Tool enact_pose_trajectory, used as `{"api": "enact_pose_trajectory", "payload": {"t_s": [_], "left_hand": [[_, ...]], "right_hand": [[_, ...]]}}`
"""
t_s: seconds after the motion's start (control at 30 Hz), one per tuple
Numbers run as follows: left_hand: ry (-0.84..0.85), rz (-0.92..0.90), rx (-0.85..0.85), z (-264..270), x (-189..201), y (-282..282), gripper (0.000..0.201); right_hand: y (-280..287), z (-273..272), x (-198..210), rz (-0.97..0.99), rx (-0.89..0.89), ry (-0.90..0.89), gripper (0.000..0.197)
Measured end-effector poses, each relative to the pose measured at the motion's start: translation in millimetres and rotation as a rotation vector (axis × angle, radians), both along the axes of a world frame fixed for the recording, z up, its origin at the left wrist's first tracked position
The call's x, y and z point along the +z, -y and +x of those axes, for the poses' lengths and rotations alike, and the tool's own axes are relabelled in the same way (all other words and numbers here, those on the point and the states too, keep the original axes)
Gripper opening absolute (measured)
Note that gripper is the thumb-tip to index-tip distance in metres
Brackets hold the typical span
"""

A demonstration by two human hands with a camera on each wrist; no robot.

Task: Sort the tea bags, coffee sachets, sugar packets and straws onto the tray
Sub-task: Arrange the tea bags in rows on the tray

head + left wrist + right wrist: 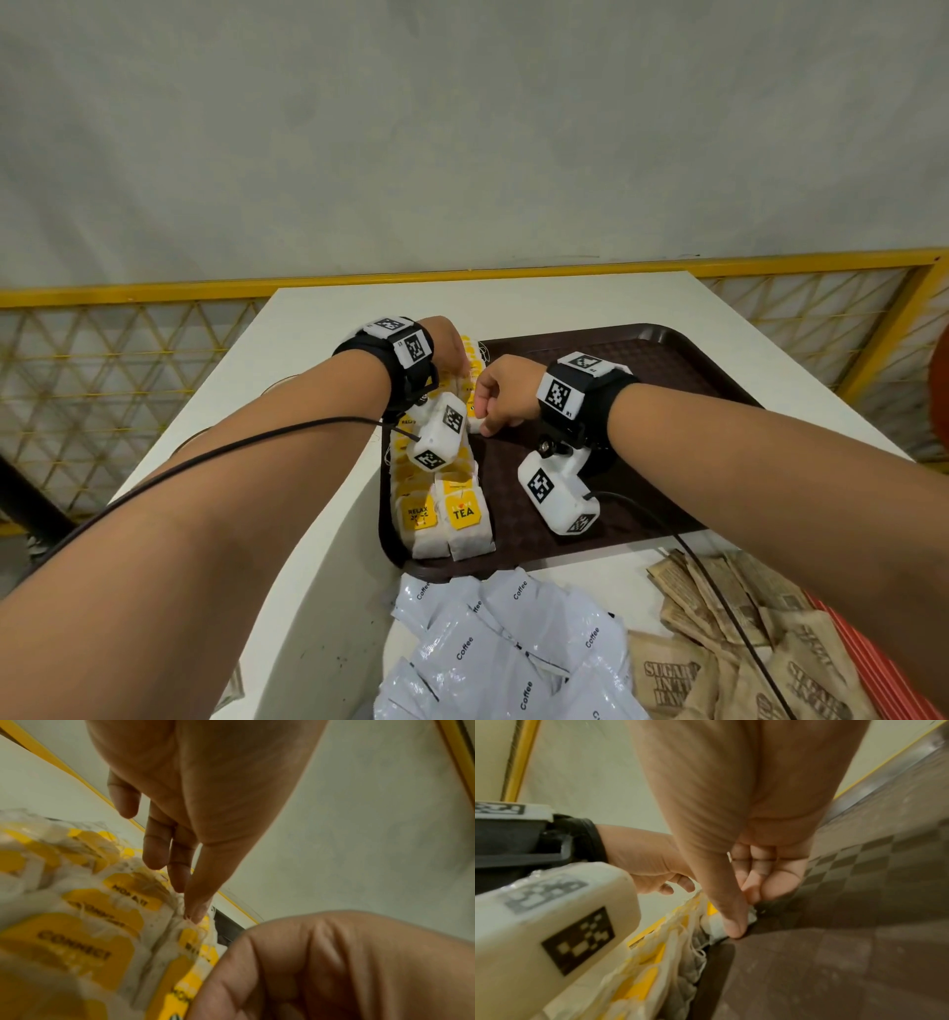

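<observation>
White tea bags with yellow tags (441, 509) lie in two rows along the left side of the brown tray (642, 370). My left hand (452, 349) reaches over the far end of the rows, its fingers straight; in the left wrist view its thumb tip (195, 914) touches the tea bags (85, 923). My right hand (482, 416) is beside it at the right row's edge, with curled fingers. The right wrist view shows this hand (744, 902) pinching one tea bag (716, 925) against the tray floor (834, 953).
A heap of white coffee sachets (513, 642) lies on the white table (318, 360) in front of the tray. Brown sugar packets (744, 642) are heaped to its right, with something red (883, 668) at the edge. A yellow mesh fence (128, 370) runs behind the table.
</observation>
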State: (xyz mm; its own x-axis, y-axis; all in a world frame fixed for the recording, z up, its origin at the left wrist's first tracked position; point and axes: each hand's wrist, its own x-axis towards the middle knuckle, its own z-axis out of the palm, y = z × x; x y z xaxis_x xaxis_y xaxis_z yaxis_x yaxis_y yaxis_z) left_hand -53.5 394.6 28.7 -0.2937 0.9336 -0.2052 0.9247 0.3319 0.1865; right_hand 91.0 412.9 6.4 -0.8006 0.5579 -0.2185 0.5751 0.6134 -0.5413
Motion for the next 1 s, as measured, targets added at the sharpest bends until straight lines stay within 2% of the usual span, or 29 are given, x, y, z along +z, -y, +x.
{"api": "enact_pose_trajectory", "payload": {"t_s": [0.1, 0.23, 0.4, 0.57, 0.73, 1.0], "left_hand": [[-0.014, -0.046, -0.013, 2.3, -1.0, -3.3, 0.03], [-0.118, -0.103, -0.044, 4.4, -1.7, -7.6, 0.035], [-0.214, -0.146, -0.046, -6.0, -7.3, -15.2, 0.029], [-0.215, -0.177, -0.039, -9.3, -3.6, -19.5, 0.035], [-0.176, -0.219, -0.045, -11.8, -1.5, -22.8, 0.027], [-0.147, -0.226, -0.012, -10.6, -1.6, -21.6, 0.03]], "right_hand": [[-0.8, -0.1, -0.8, -0.014, 0.0, 0.005, 0.02], [-3.0, 0.4, -0.3, -0.044, 0.003, 0.01, 0.017], [-2.8, 0.2, 0.0, -0.056, 0.0, 0.005, 0.019], [-3.9, -0.8, -1.3, -0.049, 0.002, 0.019, 0.021], [-3.8, 0.1, -0.5, -0.022, 0.004, 0.017, 0.02], [-5.8, 1.7, -0.2, 0.004, 0.02, 0.016, 0.02]]}}
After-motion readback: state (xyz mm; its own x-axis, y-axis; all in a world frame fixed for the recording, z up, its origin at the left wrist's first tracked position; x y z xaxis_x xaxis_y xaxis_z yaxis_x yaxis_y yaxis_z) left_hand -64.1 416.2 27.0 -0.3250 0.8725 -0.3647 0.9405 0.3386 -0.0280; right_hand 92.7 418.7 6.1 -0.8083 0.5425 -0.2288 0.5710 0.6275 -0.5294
